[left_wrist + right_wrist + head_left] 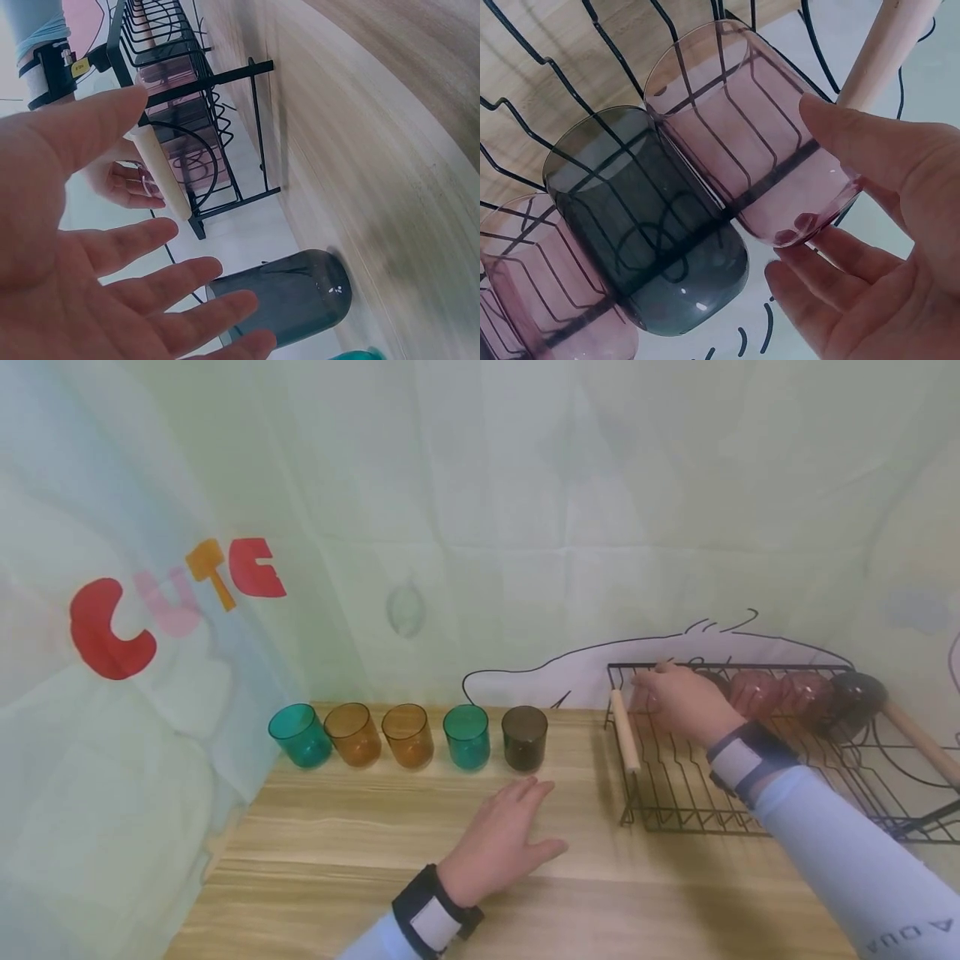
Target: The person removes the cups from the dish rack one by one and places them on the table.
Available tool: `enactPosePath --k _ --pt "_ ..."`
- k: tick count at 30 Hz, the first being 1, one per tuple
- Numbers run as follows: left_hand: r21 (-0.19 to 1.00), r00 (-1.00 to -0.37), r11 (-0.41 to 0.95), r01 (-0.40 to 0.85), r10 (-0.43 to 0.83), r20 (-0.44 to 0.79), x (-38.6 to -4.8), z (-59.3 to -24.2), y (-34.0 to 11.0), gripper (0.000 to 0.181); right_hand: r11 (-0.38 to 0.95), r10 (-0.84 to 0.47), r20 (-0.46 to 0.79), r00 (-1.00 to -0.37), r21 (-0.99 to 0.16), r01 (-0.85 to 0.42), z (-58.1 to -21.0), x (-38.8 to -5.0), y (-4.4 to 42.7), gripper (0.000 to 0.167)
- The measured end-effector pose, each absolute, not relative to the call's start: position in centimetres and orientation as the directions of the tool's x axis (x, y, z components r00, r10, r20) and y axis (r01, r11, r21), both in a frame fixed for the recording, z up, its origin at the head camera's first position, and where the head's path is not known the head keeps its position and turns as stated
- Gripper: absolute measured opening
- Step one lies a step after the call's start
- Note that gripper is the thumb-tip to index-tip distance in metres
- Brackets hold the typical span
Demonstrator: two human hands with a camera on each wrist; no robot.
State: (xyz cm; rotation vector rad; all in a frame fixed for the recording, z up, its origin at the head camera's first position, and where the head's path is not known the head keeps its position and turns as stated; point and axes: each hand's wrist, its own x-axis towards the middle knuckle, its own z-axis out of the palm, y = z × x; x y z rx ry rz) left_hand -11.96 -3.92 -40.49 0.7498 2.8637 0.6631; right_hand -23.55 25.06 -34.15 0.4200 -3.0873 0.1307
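My right hand [690, 703] is at the left end of the wire rack, where in the right wrist view the hand [907, 202] holds a clear pink glass [780, 180], thumb on its side and fingers at its base. The glass lies tilted, rim toward the wires, against a dark glass [649, 225]. My left hand [497, 845] hovers over the table, fingers spread and holding nothing, just in front of an upright dark glass [524, 741]. That dark glass [289, 296] also shows beyond the fingertips in the left wrist view.
Left of the dark glass, teal [467, 739] and amber glasses [407, 737] stand along the table's back edge. More pink glasses [753, 695] and a dark one [855, 702] lie in the rack, which has a wooden handle [625, 731]. A printed curtain [480, 568] hangs behind.
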Motion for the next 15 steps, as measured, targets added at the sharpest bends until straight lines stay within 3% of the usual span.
enactPosePath --k 7,15 --pt "0.458 -0.877 0.775 0.435 0.481 0.020 -11.9 -40.2 -4.1 0.080 0.954 -0.271 0.057 -0.961 -0.118 -0.276 -33.7 -22.8 25.4 0.052" --pt "0.506 -0.887 0.761 0.406 0.461 0.019 -11.8 -40.4 -3.9 0.083 0.954 -0.255 0.186 -0.949 -0.112 -0.278 -32.9 -21.1 25.3 0.048"
